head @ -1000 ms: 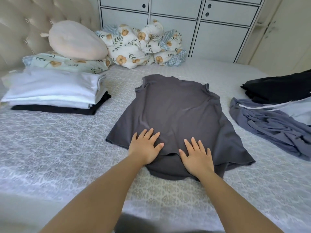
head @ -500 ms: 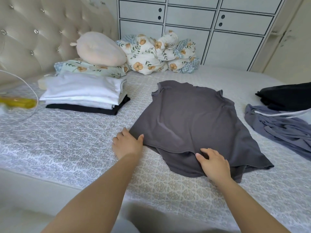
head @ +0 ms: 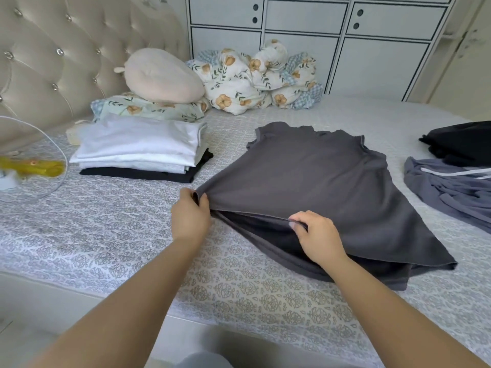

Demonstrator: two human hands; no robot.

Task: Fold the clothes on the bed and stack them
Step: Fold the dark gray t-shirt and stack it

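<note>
A dark grey T-shirt (head: pixel 318 181) lies spread on the patterned bed cover (head: pixel 106 229), collar toward the far side. My left hand (head: pixel 190 216) pinches its near-left hem corner and lifts it slightly. My right hand (head: pixel 317 235) pinches the top layer of the hem near the middle, raising it off the lower layer. A stack of folded clothes (head: pixel 140 147), white pieces over a black one, sits to the left. Unfolded blue-grey clothing (head: pixel 451 192) and a black garment (head: pixel 462 142) lie at the right.
A beige cushion (head: pixel 162 75) rests on a floral pillow (head: pixel 148 110) by the tufted headboard (head: pixel 53 54). A bundled floral quilt (head: pixel 255 78) sits at the far side before white cabinets (head: pixel 318 27). A yellow object with a white cable (head: pixel 32 166) lies at the left edge.
Both hands went from pressing flat on the shirt's lower part to pinching its hem; the left moved out to the left corner. The hem now lifts off the bed.
</note>
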